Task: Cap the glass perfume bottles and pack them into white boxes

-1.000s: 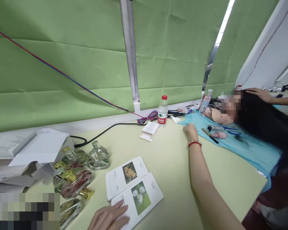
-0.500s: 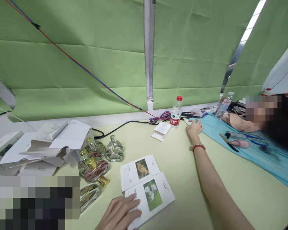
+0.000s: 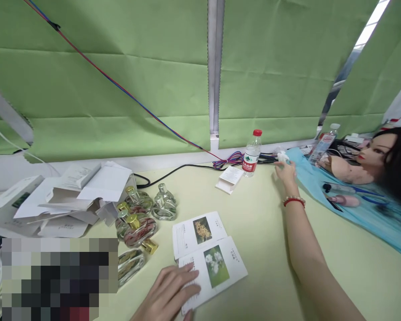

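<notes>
My left hand point(image 3: 172, 290) rests with its fingers spread on the lower of two flat white packets, the one printed with white flowers point(image 3: 216, 267). The other packet, printed with orange-yellow flowers point(image 3: 202, 229), lies against its far edge. My right arm is stretched forward, with a beaded bracelet and a red band at the wrist. In the fingers of my right hand point(image 3: 286, 173) is a crumpled white tissue-like wad point(image 3: 282, 156), pinched just above the table beside the blue cloth. Part of that grip is hidden by the hand itself.
Several glass bottles point(image 3: 140, 229) with gold and silver caps stand or lie at left, beside opened white boxes point(image 3: 103, 183). A red-capped water bottle point(image 3: 251, 154) and a small white box point(image 3: 230, 179) are at the back. A mannequin head point(image 3: 381, 154) lies on the blue cloth point(image 3: 384, 229).
My right hand has lifted the white wad slightly, so more of it shows. My left hand stays on the packet. The view has shifted a little, moving the scene rightward.
</notes>
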The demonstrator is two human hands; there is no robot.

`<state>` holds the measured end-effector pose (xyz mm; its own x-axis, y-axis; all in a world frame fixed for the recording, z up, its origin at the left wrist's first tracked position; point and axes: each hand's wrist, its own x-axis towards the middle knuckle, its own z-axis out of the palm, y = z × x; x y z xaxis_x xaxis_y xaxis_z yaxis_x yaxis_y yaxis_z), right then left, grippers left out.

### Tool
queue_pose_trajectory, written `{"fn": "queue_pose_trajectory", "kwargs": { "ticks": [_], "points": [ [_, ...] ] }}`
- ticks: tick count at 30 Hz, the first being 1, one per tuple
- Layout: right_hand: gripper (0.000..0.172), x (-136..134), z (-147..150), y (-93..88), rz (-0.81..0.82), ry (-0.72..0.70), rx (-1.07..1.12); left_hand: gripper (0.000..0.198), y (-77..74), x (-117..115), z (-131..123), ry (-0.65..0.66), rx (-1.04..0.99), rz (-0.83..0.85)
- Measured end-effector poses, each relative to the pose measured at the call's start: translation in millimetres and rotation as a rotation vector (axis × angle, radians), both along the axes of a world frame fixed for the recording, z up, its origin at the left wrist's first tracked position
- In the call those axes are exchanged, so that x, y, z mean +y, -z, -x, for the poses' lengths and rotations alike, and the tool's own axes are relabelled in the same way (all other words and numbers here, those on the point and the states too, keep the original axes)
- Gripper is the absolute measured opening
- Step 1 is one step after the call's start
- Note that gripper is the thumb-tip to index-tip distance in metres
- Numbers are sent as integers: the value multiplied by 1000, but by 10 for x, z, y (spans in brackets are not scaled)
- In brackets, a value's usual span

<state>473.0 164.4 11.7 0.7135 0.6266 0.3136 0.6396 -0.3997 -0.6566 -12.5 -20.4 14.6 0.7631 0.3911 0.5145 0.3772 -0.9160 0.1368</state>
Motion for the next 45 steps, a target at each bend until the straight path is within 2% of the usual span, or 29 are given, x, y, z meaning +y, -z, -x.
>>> {"fn": "queue_pose_trajectory", "kwargs": {
  "ticks": [4,7,10,13,15,17,20,24,29,35,38,41,43,45],
  "points": [
    [28,-24,74,-232,-103,-124,-33,36,-36,-11,-41,-99,24,9],
    [36,-25,429,-269,-241,-239,12,46,8,-26,-95,-215,2,-12],
    [47,-107,1048,-106,-294,-299,-51,50,48,-34,-130,-272,36,16],
    [50,-287,1684,163,-47,-663,-268,51,61,-48,-135,-278,57,77],
    [41,-425,1973,303,89,-696,-326,51,65,-63,-133,-272,52,114],
    [36,-546,2119,378,133,-676,-338,51,73,-83,-135,-243,35,139],
    [40,-689,2145,419,101,-692,-330,53,85,-116,-145,-216,-14,148],
    [43,-886,2078,435,-21,-767,-320,60,85,-156,-147,-214,-79,134],
    [48,-1139,2055,351,-178,-671,-338,51,65,-189,-113,-223,-91,143],
    [30,-1199,2089,333,-331,-700,-158,40,26,-139,-67,-297,-140,189],
    [26,-1196,2116,347,-396,-741,-104,46,0,-82,10,-312,-159,252],
    [26,-1214,2138,326,-412,-772,-98,48,-25,-61,94,-322,-187,385],
    [26,-1229,2144,306,-385,-789,-69,43,-40,-68,109,-311,-309,517],
    [27,-1235,2143,295,-358,-801,-37,40,-53,-73,79,-271,-535,628]
  ]
}}
